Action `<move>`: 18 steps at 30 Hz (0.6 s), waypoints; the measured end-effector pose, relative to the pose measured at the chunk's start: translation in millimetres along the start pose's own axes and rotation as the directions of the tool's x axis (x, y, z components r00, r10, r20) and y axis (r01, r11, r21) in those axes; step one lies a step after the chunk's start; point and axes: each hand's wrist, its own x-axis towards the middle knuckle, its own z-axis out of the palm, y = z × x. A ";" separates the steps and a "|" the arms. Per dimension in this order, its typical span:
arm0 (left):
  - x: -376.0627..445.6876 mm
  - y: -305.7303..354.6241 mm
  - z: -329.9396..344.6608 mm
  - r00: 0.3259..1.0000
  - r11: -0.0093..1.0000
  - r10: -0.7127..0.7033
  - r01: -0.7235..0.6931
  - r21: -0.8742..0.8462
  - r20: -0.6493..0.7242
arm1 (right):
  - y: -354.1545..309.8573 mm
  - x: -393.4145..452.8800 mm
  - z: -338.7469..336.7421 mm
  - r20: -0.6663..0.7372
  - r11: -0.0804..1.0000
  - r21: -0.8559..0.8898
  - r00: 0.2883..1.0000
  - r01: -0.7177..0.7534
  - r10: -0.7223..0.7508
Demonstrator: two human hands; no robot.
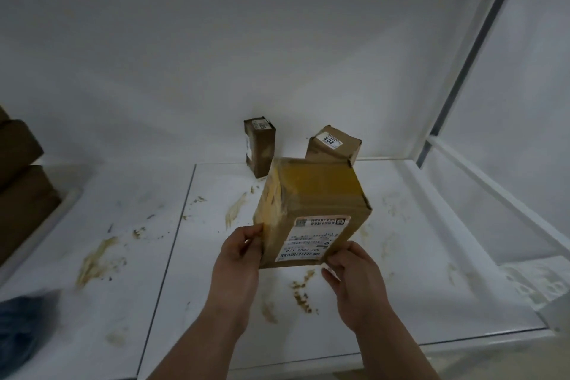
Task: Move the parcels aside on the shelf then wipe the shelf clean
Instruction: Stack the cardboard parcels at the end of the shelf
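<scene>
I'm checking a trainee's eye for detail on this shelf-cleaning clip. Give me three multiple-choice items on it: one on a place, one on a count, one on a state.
1. Where is the blue cloth?
A. at the near left edge of view
B. on top of the held box
C. at the back wall

2. How many small boxes stand by the back wall, behind the held box?
A. none
B. two
C. five

3. How is the shelf?
A. spotless
B. smeared with brownish stains
C. flooded with water

Answers:
1 A, a blurred blue shape sits there.
2 B, one narrow box, one labelled box.
3 B, streaks and specks surround the left hand and right hand.
</scene>
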 end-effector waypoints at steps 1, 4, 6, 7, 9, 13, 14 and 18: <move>0.2 0.8 -6.0 1.000 1.000 0.019 -0.019 0.005 -0.004 | 2.4 -2.5 6.0 0.000 1.000 -0.004 1.000 0.004 -0.004; -0.9 7.1 -25.6 0.998 0.998 0.068 -0.068 0.006 -0.008 | 8.3 -10.7 25.1 -0.004 1.000 -0.001 1.000 0.016 -0.016; -1.6 9.8 -40.5 0.997 0.997 0.075 -0.075 -0.007 -0.011 | 11.6 -14.2 38.2 -0.009 1.000 -0.001 1.000 0.017 -0.018; -1.8 10.4 -47.6 0.997 0.997 0.074 -0.074 -0.019 -0.009 | 13.0 -15.5 44.6 -0.012 1.000 0.000 1.000 0.014 -0.014; -2.3 10.8 -63.6 0.997 0.996 0.072 -0.072 -0.055 0.000 | 18.1 -18.5 57.4 -0.015 1.000 0.005 1.000 0.013 -0.013; -3.7 10.4 -90.8 0.996 0.990 0.081 -0.077 -0.121 0.027 | 25.3 -29.9 82.8 0.038 0.996 -0.030 0.996 0.086 -0.085; -3.9 9.3 -97.5 0.997 0.990 0.076 -0.072 -0.123 0.029 | 25.7 -32.6 88.9 0.052 0.995 0.002 0.994 0.098 -0.098; -0.9 6.9 -122.6 0.998 0.991 0.045 -0.040 -0.126 0.034 | 26.1 -42.9 110.4 0.092 0.979 0.189 0.991 0.080 -0.099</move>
